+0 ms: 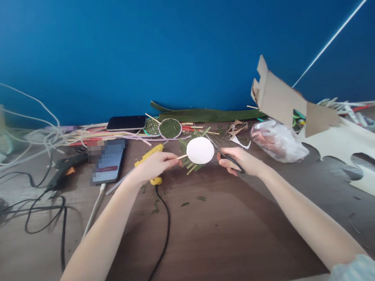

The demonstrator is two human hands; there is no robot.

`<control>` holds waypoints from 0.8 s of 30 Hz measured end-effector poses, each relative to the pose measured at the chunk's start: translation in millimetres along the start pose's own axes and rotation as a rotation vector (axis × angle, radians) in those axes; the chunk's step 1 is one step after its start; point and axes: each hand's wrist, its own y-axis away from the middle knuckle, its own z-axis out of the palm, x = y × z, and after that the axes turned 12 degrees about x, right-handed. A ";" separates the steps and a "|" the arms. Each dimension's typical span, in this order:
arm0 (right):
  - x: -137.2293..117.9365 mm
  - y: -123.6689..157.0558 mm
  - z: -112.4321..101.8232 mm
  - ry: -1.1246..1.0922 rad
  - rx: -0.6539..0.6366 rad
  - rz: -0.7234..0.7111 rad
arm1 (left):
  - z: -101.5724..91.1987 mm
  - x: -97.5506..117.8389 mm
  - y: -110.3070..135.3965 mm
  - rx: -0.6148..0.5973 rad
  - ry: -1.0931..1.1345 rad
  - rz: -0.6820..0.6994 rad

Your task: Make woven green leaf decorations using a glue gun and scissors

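My left hand [159, 164] pinches a thin wooden stick [182, 156] that runs to a white paper disc [200, 150]. Green leaf strips [194, 169] stick out around the disc's edge from behind it. In my right hand [240, 160] is a pair of dark scissors [229, 157], with the fingers around the handles. The blades reach up to the disc's upper right edge, among the strips. Whether the blades touch a strip is too small to tell. Small green clippings [202, 198] lie on the table below. A yellow glue gun [150, 156] lies just behind my left hand.
To the left are a phone [110, 163] with a cable, a black glue gun [64, 168] and tangled cords. Long green leaves [201, 115], round woven pieces [170, 129] and another phone [126, 123] lie along the blue wall. A plastic bag [279, 142], cut card [345, 146] and a cardboard box [280, 89] stand right.
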 end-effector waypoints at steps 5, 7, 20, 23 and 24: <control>-1.2 0.1 1.6 0.000 0.012 0.024 | -0.3 0.0 -0.4 -0.025 0.014 -0.011; -1.8 0.2 1.6 0.002 0.012 0.024 | -0.2 0.2 -0.5 -0.021 0.008 -0.009; 8.2 -1.0 0.0 -0.023 0.009 0.027 | 0.5 -1.0 -0.5 -0.015 0.051 -0.024; 9.0 -1.4 -0.2 -0.019 0.016 0.029 | -0.1 -0.3 0.3 -0.013 0.048 -0.023; 9.2 -1.6 -0.1 -0.017 0.019 0.033 | -0.1 -0.1 0.6 -0.010 0.046 -0.024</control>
